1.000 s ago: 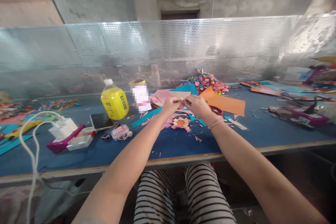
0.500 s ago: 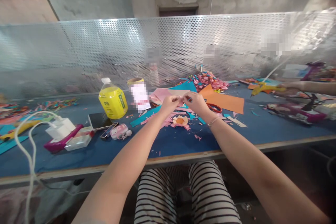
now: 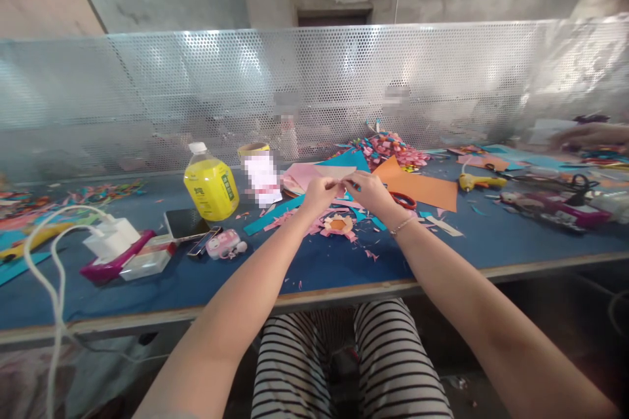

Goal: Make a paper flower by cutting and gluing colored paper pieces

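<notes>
Both my hands are raised over the blue table (image 3: 314, 268) and pinch a small strip of pink paper (image 3: 339, 187) between them. My left hand (image 3: 319, 195) has its fingers closed on the strip's left end. My right hand (image 3: 369, 191), with a thin bracelet on the wrist, is closed on the right end. Just below the hands lies a small pink and orange paper flower (image 3: 338, 226) among pink scraps. Red-handled scissors (image 3: 403, 200) lie on an orange sheet (image 3: 422, 190) right of my right hand.
A yellow drink bottle (image 3: 210, 184), a phone (image 3: 187, 224), a small pink case (image 3: 223, 245), a white charger with cable (image 3: 111, 239) and a clear box sit at left. Paper heaps (image 3: 393, 149) lie by the perforated metal screen. Another person's hand (image 3: 590, 136) and a yellow glue gun (image 3: 479, 180) are at right.
My hands stayed together on the pink strip, shifting only slightly. At right, the other person's arm that held the yellow glue gun drew back, and the gun now lies on the table.
</notes>
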A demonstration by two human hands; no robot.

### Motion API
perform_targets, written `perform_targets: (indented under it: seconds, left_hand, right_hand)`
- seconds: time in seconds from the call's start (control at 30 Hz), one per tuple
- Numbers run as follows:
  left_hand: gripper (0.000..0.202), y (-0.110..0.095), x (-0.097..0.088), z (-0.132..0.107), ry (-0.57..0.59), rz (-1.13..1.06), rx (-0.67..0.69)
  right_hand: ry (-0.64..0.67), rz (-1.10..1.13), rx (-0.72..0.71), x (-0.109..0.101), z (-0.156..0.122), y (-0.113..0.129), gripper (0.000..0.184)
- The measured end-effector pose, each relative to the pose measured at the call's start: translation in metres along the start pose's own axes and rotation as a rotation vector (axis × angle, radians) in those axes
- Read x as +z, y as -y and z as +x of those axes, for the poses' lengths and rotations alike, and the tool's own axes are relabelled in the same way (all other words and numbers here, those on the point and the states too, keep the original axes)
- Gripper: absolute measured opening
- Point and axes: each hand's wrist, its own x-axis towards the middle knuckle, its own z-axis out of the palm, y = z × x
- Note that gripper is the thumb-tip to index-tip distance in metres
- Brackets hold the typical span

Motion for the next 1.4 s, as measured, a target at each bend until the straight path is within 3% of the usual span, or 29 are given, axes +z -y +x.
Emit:
perform_targets:
  seconds: [0.27,0.47,0.7,0.8,0.93,1.17,1.4]
  left_hand:
    - [0.025,0.001,0.000,-0.003,0.008,0.106,0.077]
    - [0.025,0.003,0.003,-0.004,0.002,0.103,0.110]
    - [0.031,0.002,0.005,-0.005,-0.017,0.090,0.076]
    - [0.034,0.000,0.005,-0.005,-0.026,0.100,0.073]
    - [0.033,-0.004,0.004,-0.005,-0.012,0.096,0.067]
    - [0.033,-0.006,0.002,-0.003,-0.009,0.021,0.039]
    - [0.012,0.002,0.006,0.000,-0.011,-0.224,-0.118]
  right_hand:
    - [0.106,-0.141,-0.061,-0.003,0.000,0.000,0.022]
    - [0.086,-0.152,-0.015,-0.003,0.001,0.003,0.019]
    - [-0.055,0.048,0.091,-0.001,0.002,0.002,0.013]
    - [-0.088,0.154,0.204,0.001,0.003,0.000,0.012]
    - [-0.092,0.273,0.370,0.004,0.003,-0.002,0.010]
    - [-0.064,0.335,0.417,0.003,0.005,-0.004,0.013]
    - [-0.057,0.408,0.489,0.002,0.005,-0.001,0.007]
